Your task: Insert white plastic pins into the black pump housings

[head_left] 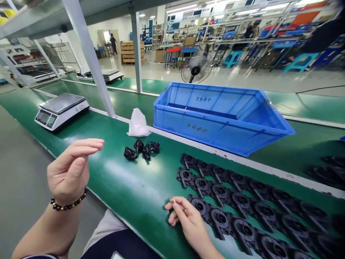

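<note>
My left hand [70,169], with a beaded bracelet [68,206] at the wrist, is raised over the bench's near edge. Its fingers are stretched out and the thumb stands apart, with nothing in it. Low over the green bench top, my right hand [188,219] has thumb and forefinger pinched together; a tiny whitish tip shows there, too small to name. Beside it lie rows of black plastic pump-like housings [221,217], each with a round opening and a spout. Several smaller black fittings [146,151] sit in a cluster farther back, near a white plastic bag [138,123].
A large blue crate [205,124] stands behind the housings, across the pale rail. At the left is a digital scale [63,109], and a metal post [91,61] rises from the bench behind it. Beyond are a fan [196,68], workbenches and people.
</note>
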Motion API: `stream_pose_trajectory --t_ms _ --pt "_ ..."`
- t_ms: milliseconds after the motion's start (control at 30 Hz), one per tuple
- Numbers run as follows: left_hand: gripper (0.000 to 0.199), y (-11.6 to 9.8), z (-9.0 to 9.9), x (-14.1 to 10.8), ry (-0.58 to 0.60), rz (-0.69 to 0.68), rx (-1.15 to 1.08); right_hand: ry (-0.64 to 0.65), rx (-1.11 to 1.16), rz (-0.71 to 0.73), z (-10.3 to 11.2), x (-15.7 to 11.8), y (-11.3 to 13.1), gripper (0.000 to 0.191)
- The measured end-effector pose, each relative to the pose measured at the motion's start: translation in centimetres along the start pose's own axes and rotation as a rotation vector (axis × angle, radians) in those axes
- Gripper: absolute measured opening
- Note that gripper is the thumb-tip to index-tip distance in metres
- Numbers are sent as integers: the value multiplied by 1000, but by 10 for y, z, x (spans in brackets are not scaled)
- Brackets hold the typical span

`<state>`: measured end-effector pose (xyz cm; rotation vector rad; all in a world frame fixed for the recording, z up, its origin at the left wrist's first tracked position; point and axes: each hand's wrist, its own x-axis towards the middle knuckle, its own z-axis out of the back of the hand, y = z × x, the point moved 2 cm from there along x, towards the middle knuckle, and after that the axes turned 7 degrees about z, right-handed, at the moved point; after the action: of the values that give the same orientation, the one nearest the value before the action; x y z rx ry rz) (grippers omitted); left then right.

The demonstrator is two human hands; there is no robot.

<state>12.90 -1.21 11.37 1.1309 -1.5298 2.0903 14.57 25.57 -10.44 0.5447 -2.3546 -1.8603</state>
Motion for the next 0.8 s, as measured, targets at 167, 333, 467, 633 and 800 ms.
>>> stream_pose_trajectory --t_ms 167,333,467,633,800 --pt "16 10 -15 -17 43 117 44 10 6 5 -2 -1 1 41" --pt "23 25 -73 -64 659 276 252 59 -77 65 -8 -2 8 41" --pt "43 40 -123 -88 947 92 524 132 -192 148 -10 -4 12 40" --pt "50 65 -174 -82 1021 -53 674 159 -243 187 -9 -1 14 38" --pt "50 90 -208 -81 1134 -59 728 117 -204 210 -9 6 20 35"
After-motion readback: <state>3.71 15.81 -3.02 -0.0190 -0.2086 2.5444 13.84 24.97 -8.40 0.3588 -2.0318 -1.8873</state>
